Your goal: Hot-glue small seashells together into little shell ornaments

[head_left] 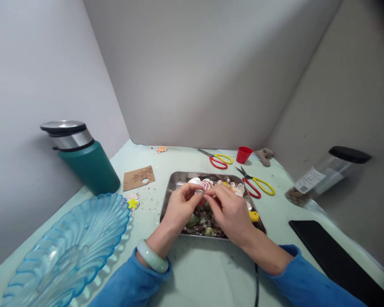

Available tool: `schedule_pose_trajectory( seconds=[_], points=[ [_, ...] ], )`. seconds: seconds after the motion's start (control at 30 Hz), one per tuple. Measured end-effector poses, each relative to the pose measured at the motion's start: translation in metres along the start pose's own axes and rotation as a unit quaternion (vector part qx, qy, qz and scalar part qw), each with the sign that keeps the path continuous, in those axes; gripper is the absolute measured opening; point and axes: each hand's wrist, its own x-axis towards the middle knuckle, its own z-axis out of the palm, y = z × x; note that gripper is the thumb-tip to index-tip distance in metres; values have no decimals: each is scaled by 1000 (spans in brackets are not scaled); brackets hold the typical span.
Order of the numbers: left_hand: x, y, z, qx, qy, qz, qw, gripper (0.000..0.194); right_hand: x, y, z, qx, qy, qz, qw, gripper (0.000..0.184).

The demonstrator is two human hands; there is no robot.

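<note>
Both hands meet over a metal tray that holds shells and dark and green stones. My left hand is closed in a pinch around a small greyish piece whose kind I cannot make out. My right hand is closed too, its thumb and index fingertips pressed together at the same piece; what lies between them is hidden. Behind the fingers lie white and reddish-striped shells. Some green stones show below the hands. A yellow object sits at the tray's right side.
Two pairs of scissors lie behind and right of the tray, near a red cup. A blue scalloped dish, green bottle and brown card are left. A clear jar and black slab are right.
</note>
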Motion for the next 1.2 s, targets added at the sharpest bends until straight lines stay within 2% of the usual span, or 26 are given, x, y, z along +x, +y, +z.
schedule_pose_trajectory(
  seconds=[0.67, 0.97, 1.2],
  points=[
    [0, 1, -3, 0, 30, -11, 999, 21, -1, 1, 1, 10, 21, -15, 1000, 15],
    [-1, 1, -1, 13, 13, -5, 1000, 20, 0, -1, 0, -19, 36, -6, 999, 14],
    [-1, 3, -1, 5, 10, -25, 1000, 17, 0, 0, 1, -20, 38, 7, 999, 12]
  ],
)
